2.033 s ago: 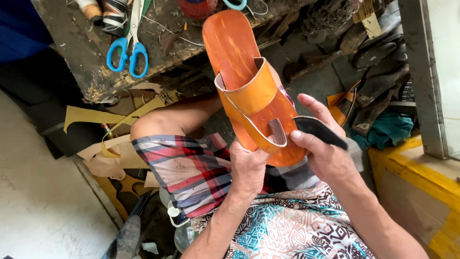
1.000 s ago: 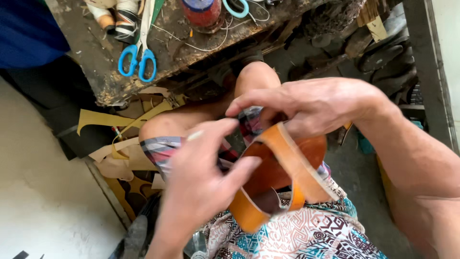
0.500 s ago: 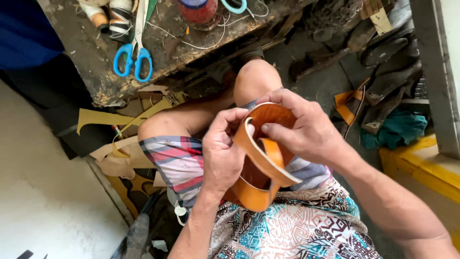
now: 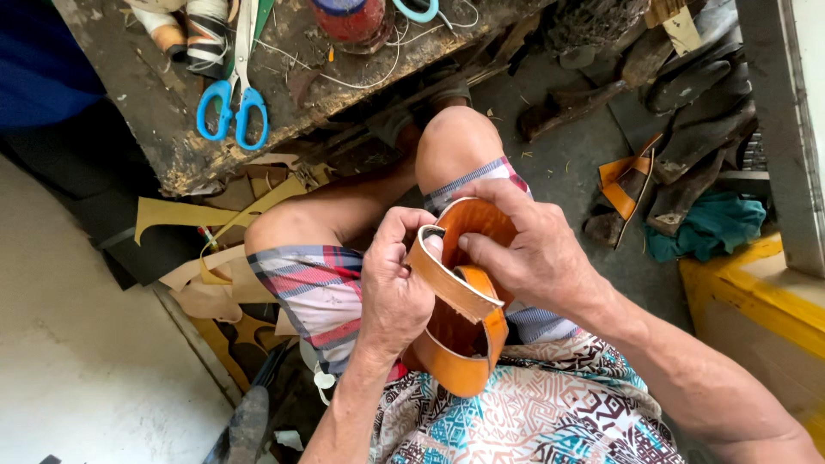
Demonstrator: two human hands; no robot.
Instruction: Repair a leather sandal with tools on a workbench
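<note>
sandal [image 4: 460, 331], orange leather with a wide strap, sits between both hands above the person's lap, its toe end turned down toward the patterned shirt [image 4: 533, 412]. the left hand [image 4: 395, 288] wraps around the sandal's left edge, thumb pressed onto the pale underside of the strap [image 4: 451, 288]. the right hand [image 4: 533, 249] closes over the upper end from the other side, fingers curled across the sole and forefinger laid on the strap just beside the left thumb. both hands are clamped on the sandal, nearly touching each other. under the hands lie plaid shorts [image 4: 314, 296] and bare knees. well beyond the left hand, on a worn wooden bench [image 4: 172, 146], rest blue-handled scissors [image 4: 232, 103] and a red pot [image 4: 352, 17]. tan leather offcuts [image 4: 206, 249] lie below the bench, left of the left hand. beyond the right hand, dark shoe soles [image 4: 687, 112] and a teal cloth [image 4: 709, 228] lie on the floor.
</note>
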